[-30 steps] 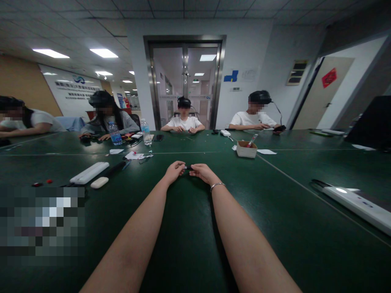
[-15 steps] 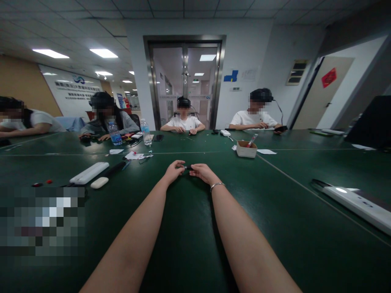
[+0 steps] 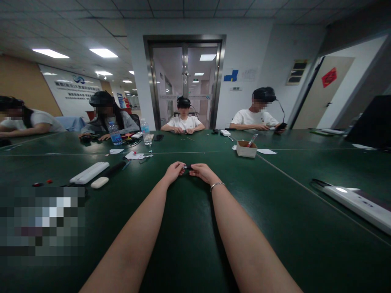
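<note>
Between my two hands, above the middle of the green table (image 3: 189, 211), is a small dark object (image 3: 188, 167) with a shiny end on its left. My left hand (image 3: 175, 171) pinches the shiny end with thumb and fingertips. From the other side, my right hand (image 3: 202, 171) has its thumb and fingers closed on the dark part. The object is too small to name. A silvery bracelet (image 3: 217, 186) circles my right wrist.
A white power strip (image 3: 89, 173) and a white oval case (image 3: 99, 182) lie left. Beyond my hands are paper scraps (image 3: 135, 155), bottles (image 3: 115, 134) and a small box (image 3: 246, 150). A long white device (image 3: 357, 203) lies right. Several people sit across the table.
The fingers of my left hand have drawn in closer around the shiny end. My right hand has stayed put. Across the table at the right, a person's head and dark device have shifted slightly.
</note>
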{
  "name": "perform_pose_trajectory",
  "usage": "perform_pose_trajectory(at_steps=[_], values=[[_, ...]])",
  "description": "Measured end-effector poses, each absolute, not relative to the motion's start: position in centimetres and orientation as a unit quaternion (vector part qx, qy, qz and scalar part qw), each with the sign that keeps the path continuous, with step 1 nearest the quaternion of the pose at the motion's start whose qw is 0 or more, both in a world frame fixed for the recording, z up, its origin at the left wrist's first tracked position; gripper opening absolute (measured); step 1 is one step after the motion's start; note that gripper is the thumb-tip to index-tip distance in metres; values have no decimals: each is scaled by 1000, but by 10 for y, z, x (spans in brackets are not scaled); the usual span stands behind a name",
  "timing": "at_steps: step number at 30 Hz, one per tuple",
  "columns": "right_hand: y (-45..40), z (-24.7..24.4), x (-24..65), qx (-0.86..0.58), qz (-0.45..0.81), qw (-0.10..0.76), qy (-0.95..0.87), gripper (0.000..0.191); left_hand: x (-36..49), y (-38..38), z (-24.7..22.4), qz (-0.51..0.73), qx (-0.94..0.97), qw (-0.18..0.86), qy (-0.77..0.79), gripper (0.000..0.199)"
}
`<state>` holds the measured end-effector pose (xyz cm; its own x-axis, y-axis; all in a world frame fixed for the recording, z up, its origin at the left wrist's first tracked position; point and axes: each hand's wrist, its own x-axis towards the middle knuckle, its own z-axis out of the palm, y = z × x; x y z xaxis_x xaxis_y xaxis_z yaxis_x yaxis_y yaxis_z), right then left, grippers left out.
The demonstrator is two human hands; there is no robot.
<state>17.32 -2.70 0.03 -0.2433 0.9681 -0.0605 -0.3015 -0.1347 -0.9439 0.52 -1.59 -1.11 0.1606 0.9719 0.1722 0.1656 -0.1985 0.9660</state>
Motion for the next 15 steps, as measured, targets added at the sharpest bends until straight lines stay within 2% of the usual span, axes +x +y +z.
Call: perform_pose_trajectory(at_steps=[9, 15], values=[[-27, 1, 174, -382, 651, 491, -435, 6, 5, -23, -6, 481, 624, 420, 451, 33], [-28, 2, 173, -384, 653, 489, -434, 6, 5, -21, -6, 478, 615, 428, 459, 27]])
